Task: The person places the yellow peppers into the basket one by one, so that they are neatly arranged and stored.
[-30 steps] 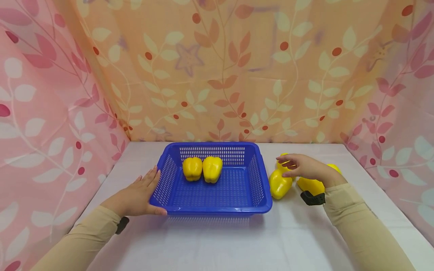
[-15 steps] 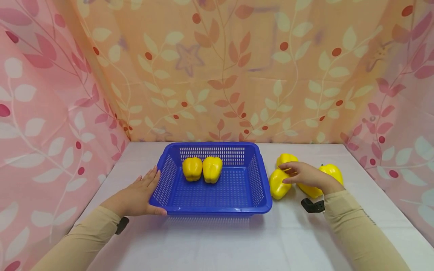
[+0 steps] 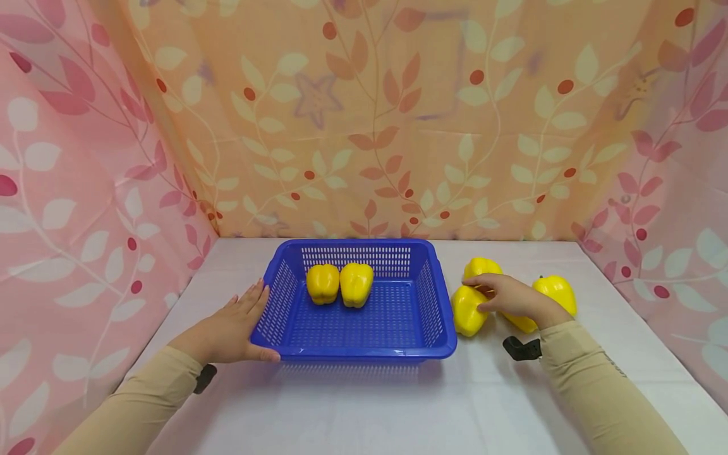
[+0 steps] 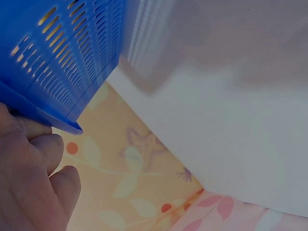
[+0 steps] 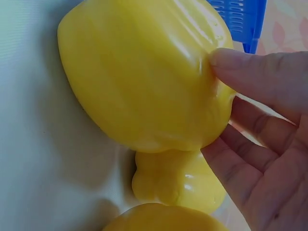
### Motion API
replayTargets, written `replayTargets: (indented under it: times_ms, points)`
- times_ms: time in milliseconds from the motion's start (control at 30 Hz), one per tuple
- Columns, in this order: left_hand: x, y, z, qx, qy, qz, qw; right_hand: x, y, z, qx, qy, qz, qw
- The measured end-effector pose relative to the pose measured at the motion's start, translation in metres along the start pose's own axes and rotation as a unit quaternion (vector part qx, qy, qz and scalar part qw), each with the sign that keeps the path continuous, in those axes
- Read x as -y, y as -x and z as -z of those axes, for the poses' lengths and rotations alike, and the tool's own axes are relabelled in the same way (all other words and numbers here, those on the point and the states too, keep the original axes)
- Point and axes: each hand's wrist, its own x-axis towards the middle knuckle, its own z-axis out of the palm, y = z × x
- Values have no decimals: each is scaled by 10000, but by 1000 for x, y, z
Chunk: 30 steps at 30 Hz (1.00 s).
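- Printed cloth (image 3: pixel 370 120) stands at 12 o'clock and along both sides; it lies out of reach of any likely mishap.
- The white-covered table (image 3: pixel 364 411) carries everything. A rounded pepper dropped here could roll, since no raised edge shows at 6 o'clock.
- The blue basket (image 3: pixel 364 352), taken as the clock's centre, sits upright. It could skid or tilt if something knocked its 3 o'clock wall while the opposite side was only lightly steadied.
- The left hand (image 3: pixel 233 328) is at 9 o'clock, fingers extended against the basket's side and thumb by the near corner; it grasps nothing. Pressing too hard could push the basket toward the peppers at 3.
- The right hand (image 3: pixel 512 297), out at 3 o'clock, pinches a pepper between thumb and fingers. That hold reaches only one end, so the smooth skin could slip.
- The pinched pepper (image 3: pixel 469 313) is just beside the basket's 3 o'clock wall; whether it is raised, I cannot tell. If lifted too low, it could catch the rim.
- Three loose peppers lie near the hand: a rear pepper (image 3: pixel 482 266) between 2 and 3, a half-hidden pepper (image 3: pixel 524 324) just past 3, and an outer pepper (image 3: pixel 557 294) farthest out at 3. Knuckles or wrist could nudge them away.
- Two basket peppers (image 3: pixel 356 285) stand side by side toward 10 and 12; a hard bump could topple them.
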Motion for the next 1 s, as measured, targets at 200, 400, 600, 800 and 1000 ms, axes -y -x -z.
replayTargets:
  times_ms: [200,400,600,800,1000]
  points:
    - [-3,1,3,27,-4,9,10000,2,1,-1,81,50,11,10000]
    - [-3,1,3,94,-37,46,9999,6,4,-1,339,-151,-226,9991]
    - [-3,1,4,104,-20,49,9999,5,5,-3,426,-348,-339,9979]
    - [-3,1,3,57,12,32,10000,-2,7,-8,276,-301,-127,9991]
    - [-2,1,1,12,-3,28,10000,-5,9,-13,10,-163,24,9999]
